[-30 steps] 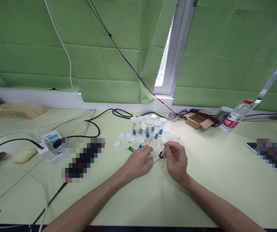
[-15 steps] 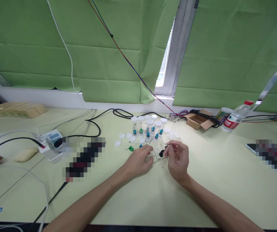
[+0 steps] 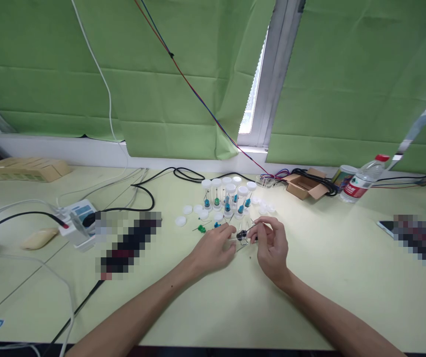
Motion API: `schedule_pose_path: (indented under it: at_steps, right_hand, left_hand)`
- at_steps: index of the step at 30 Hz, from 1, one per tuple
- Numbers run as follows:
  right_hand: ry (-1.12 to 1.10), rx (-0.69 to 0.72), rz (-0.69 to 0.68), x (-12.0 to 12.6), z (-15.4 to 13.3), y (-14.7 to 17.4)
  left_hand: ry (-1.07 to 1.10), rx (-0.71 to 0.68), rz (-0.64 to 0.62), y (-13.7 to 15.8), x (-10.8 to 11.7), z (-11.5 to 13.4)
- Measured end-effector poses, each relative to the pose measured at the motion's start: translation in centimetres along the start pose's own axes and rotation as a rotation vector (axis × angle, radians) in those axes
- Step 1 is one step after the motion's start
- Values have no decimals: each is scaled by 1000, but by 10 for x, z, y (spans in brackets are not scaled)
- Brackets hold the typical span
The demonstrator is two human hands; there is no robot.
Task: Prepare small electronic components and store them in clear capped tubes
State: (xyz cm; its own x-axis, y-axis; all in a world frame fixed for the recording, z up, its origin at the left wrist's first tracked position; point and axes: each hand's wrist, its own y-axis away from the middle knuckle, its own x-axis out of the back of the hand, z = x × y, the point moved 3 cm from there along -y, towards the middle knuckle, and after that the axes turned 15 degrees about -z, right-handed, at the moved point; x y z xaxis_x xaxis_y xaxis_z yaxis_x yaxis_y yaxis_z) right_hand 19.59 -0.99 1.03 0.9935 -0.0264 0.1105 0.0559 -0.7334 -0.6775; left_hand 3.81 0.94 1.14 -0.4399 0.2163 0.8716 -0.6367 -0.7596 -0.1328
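My left hand (image 3: 215, 246) rests on the table with its fingers curled around what looks like a clear plastic tube, mostly hidden by the fingers. A black-hubbed dispensing needle (image 3: 241, 235) is at the tube's right end; I cannot tell whether its hub is inside. My right hand (image 3: 273, 245) pinches the needle's thin metal shaft between thumb and fingers. Another dark piece shows under the right fingers. Just beyond the hands, a green needle (image 3: 201, 228) and a blue needle (image 3: 217, 225) lie loose. Behind them stand several capped clear tubes (image 3: 230, 201) with blue or green needles inside.
Loose white caps (image 3: 181, 221) lie left and right of the tubes. A small open cardboard box (image 3: 305, 186), black cable and a red-capped water bottle (image 3: 361, 181) are at the back right. At the left are a power strip (image 3: 81, 223) and cords; a phone (image 3: 386, 227) lies far right.
The black needle has shifted slightly left, closer to my left fingers, and its shaft now points up to the right. My right hand has moved slightly left; my left hand stays put.
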Motion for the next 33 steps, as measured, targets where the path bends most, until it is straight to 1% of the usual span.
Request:
schedule_pose_path:
  at_steps: [14, 19, 24, 33]
  right_hand:
    - [-14, -142, -20, 3, 7, -3]
    - [-120, -184, -28, 2, 10, -2]
    - [-227, -268, -46, -1, 14, -3]
    - [-331, -393, -6, 2, 19, -7]
  left_hand:
    - [164, 40, 106, -3, 5, -4]
    - [168, 41, 109, -3, 5, -4]
    - [162, 33, 104, -2, 5, -2]
    - [161, 31, 108, -2, 6, -3]
